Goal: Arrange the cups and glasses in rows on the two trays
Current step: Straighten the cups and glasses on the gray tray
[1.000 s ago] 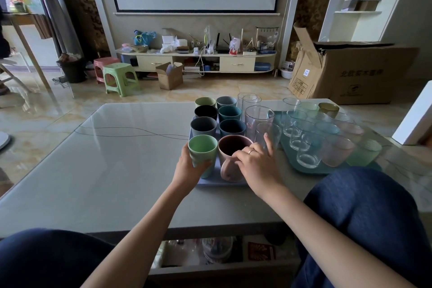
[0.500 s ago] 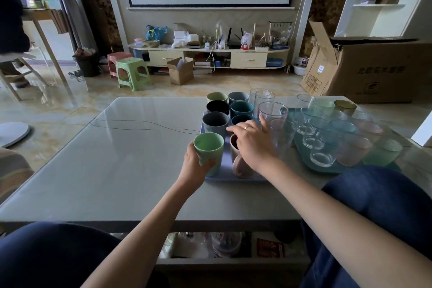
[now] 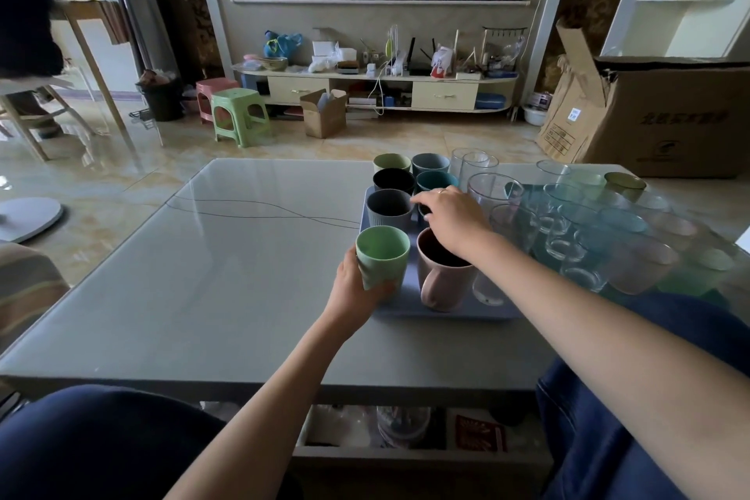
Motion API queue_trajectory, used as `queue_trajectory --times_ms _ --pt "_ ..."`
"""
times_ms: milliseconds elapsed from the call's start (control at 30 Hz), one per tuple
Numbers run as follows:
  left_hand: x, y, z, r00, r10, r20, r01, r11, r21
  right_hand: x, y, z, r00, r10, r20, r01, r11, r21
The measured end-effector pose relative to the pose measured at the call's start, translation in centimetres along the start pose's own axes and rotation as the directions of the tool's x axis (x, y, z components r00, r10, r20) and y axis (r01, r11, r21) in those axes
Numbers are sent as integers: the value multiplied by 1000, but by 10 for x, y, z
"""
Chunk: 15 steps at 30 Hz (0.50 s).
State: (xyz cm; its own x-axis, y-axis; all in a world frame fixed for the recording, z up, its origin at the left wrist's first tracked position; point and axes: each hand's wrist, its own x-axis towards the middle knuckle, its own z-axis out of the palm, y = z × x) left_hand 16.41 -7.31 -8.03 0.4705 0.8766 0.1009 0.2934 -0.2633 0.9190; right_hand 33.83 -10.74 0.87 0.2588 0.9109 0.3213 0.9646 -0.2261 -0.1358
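From the head camera I see a grey glass-topped counter [image 3: 203,276] filling the middle of the frame, with two trays side by side on its right half. My left hand [image 3: 355,288] is curled around the lower part of a light green ribbed plastic cup [image 3: 382,256], which stands at the near left corner of the pale lavender rectangular tray [image 3: 446,312]. My right hand [image 3: 452,217] reaches over that tray from the right, fingers bent downward over a dark cup that it almost entirely hides; I cannot tell whether the fingers actually grip it. Just below that hand stands a dusty pink ceramic mug [image 3: 442,272], upright, beside the green cup. Behind them on the same tray are a grey ribbed cup [image 3: 389,209], a black cup [image 3: 393,179], a teal cup [image 3: 436,179], a pale olive cup [image 3: 391,162] and a slate blue cup [image 3: 430,163], set in two columns running toward the top of the frame. Tall clear glass tumblers [image 3: 493,191] stand along the right edge of this tray. To the right, a teal tray [image 3: 514,191] holds many short tinted glasses [image 3: 580,239] in rows, blurred toward the right edge of the frame. A large cardboard box [image 3: 669,118] sits on the floor at upper right.
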Motion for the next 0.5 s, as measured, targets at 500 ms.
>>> queue_trajectory --times_ms 500 --pt "6 -15 3 993 -112 39 112 994 -9 -3 0 -9 980 110 167 -60 958 -279"
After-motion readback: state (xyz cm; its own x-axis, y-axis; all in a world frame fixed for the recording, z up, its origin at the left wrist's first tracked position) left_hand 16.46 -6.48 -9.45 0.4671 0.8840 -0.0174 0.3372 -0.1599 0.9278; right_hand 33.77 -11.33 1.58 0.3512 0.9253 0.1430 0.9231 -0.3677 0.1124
